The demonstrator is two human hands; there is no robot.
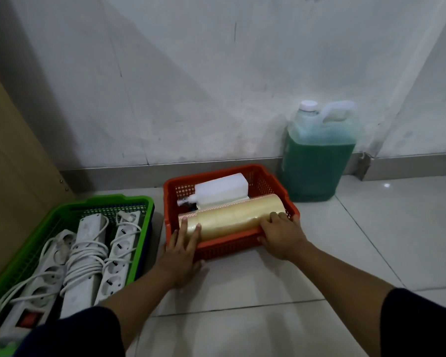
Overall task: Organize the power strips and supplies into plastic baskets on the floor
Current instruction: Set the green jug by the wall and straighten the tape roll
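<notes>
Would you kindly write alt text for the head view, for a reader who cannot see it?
A person's left hand and right hand hold a stack of clear tape rolls in a red plastic basket beside a white bottle. Left, a green plastic basket holds three white power strips.

I can read no text, brand, number or sign anywhere from my head view. The green-liquid jug (319, 153) carries a pale strip down its left side, but whatever is printed there is too blurred for me to make out. The white bottle (220, 191) in the red basket (232, 247) shows a plain face, and the power strips (88, 256) in the green basket (142, 243) show me no legible marking.
</notes>
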